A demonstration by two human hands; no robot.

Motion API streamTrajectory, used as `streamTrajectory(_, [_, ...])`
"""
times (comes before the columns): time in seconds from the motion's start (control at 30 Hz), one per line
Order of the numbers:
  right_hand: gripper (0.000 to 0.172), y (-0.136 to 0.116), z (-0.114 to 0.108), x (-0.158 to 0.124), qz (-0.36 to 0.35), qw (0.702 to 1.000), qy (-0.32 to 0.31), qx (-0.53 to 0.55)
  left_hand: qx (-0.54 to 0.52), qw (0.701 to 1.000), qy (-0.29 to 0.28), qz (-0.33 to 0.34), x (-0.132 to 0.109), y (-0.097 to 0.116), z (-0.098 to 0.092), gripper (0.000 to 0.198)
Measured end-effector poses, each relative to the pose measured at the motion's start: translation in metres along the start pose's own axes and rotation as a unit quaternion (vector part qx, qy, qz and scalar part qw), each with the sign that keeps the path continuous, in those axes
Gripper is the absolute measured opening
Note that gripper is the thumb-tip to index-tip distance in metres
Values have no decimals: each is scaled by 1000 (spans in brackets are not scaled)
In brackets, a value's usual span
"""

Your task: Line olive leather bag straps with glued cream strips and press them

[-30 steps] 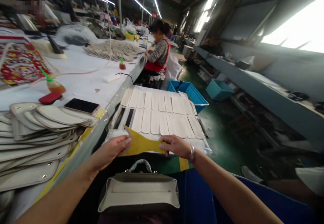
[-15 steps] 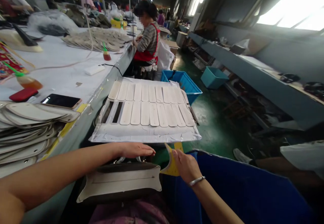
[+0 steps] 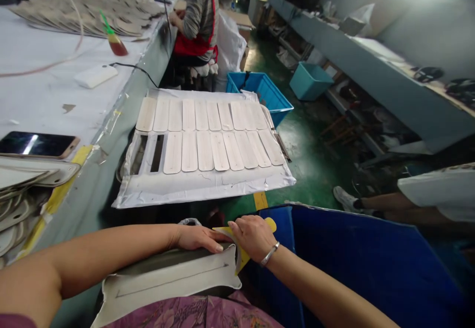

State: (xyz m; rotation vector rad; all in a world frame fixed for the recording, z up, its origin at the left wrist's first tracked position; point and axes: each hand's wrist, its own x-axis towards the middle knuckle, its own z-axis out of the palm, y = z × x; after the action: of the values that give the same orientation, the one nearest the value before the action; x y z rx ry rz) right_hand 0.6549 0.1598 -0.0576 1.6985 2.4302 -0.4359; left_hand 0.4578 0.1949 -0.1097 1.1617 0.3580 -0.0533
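Note:
Across my lap lies a dark bag-like workpiece (image 3: 174, 257) with a cream panel (image 3: 174, 283) facing me, marked by a dark line. My left hand (image 3: 202, 238) rests along its upper edge near the right end, fingers stretched out; its fingertips reach the yellow piece, and what is under the palm is hidden. My right hand (image 3: 254, 236) is closed round a flat yellow piece (image 3: 243, 257) with a curved edge. This piece is against the workpiece's right end. Its exact kind is unclear.
A white-covered board (image 3: 185, 189) ahead carries two rows of cream strips (image 3: 189, 150). At right stands a large blue bin (image 3: 334, 249); a light-blue crate (image 3: 276, 95) is behind the board. The left table (image 3: 92, 105) holds a phone (image 3: 37, 144) and stacked pieces. A co-worker (image 3: 196, 16) sits beyond.
My right hand has brought the yellow piece against the workpiece's right end. The workpiece has tilted, its left end lower. My left hand is now nearer the right hand. The view has tipped downward.

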Motion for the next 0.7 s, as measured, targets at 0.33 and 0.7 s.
streamTrajectory(0.33, [46, -2, -7, 14, -159, 986, -24, -45, -3, 994, 32, -104, 3, -21, 2, 91])
streamTrajectory(0.7, [46, -6, -5, 8, -180, 983, -21, -33, 207, 978, -8, -26, -1, -3, 6, 80])
